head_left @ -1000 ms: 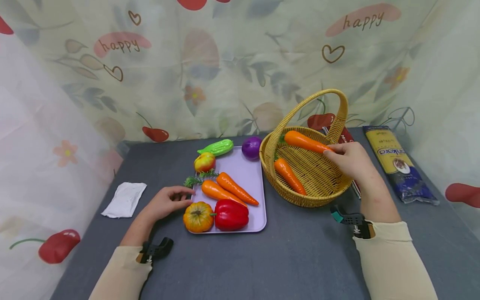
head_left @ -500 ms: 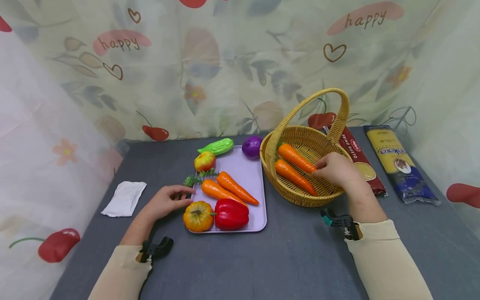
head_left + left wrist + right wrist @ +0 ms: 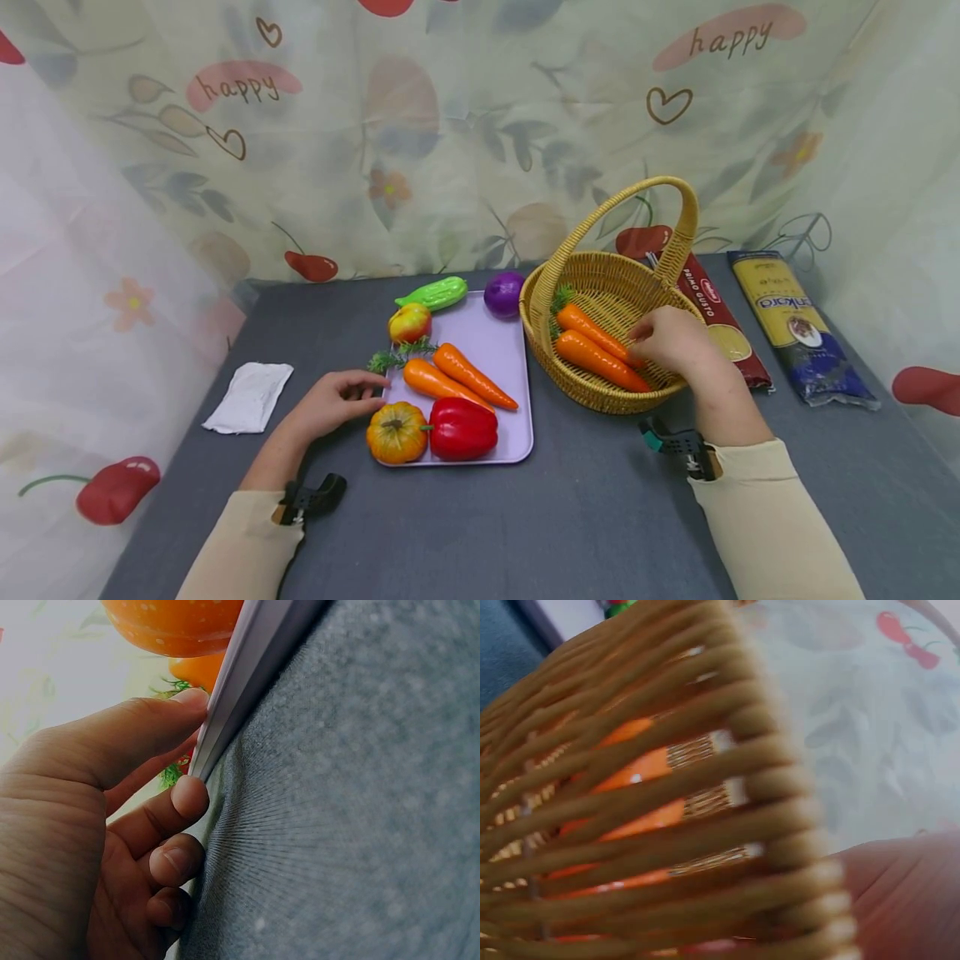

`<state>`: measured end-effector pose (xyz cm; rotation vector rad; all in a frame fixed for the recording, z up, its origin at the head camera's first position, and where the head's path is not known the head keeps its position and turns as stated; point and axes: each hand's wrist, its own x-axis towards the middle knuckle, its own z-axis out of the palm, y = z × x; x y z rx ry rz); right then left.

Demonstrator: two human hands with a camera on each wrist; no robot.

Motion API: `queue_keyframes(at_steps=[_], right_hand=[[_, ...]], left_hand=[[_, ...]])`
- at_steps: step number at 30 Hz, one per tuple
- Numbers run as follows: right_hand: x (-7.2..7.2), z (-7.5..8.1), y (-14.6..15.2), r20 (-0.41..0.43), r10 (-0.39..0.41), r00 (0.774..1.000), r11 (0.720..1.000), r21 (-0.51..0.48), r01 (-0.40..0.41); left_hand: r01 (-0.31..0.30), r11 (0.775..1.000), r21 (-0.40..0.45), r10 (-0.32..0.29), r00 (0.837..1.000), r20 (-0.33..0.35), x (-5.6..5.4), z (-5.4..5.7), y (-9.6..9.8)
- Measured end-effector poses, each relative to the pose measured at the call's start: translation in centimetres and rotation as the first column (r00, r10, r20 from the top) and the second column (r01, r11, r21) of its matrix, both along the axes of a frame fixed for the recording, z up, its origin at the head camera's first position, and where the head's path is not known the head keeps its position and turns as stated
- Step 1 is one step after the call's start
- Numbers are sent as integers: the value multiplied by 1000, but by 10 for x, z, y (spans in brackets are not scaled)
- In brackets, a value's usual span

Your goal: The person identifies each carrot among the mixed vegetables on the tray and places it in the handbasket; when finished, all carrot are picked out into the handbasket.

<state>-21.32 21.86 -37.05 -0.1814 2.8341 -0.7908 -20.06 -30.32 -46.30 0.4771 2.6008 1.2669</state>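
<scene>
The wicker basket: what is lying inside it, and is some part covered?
Inside the wicker basket lie two orange carrots, side by side, with the right hand near their tips. Whatever may be under the carrots or behind the hand is covered, so I cannot tell.

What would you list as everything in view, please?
Table: 1, dark grey, underneath
Tray: 1, lilac, table centre
Wicker basket: 1, tan, beside tray
Basket carrots: 2, orange, inside
Tray carrots: 2, orange, on tray
Apple: 1, red-yellow, tray's left edge
Gourd: 1, green, behind apple
Round vegetable: 1, purple, right of gourd
Pumpkin: 1, orange, tray's front left
Bell pepper: 1, red, beside pumpkin
Flat packet: 1, white, left
Primo Gusto packet: 1, maroon, beside basket
Long packet: 1, blue-gold, far right
Backdrop: 1, pale printed, behind
Sleeves: 2, cream, foreground
Wrist straps: 2, black, by sleeves
Left grip: 1, bare, tray's left edge
Right grip: 1, bare, inside basket
</scene>
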Motion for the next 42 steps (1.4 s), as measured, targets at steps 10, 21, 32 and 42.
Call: queue_keyframes(at_steps=[10,21,32,42], right_hand=[[22,39,5,-107,-99,989,992,-88,89],[72,76,-28,-378,-274,884,933,-329,148],[105,77,-85,-708,-164,687,911,-376,-170],[102,46,-135,-622,56,781,915,-280,-289]], left_hand=[[2,1000,0,-2,1000,2,1,3,1],[4,1000,15,-4,1000,6,1,1,1],[4,1000,26,-4,1000,13,2,3,2],[-17,1000,-3,18,1000,16,3,3,2]])
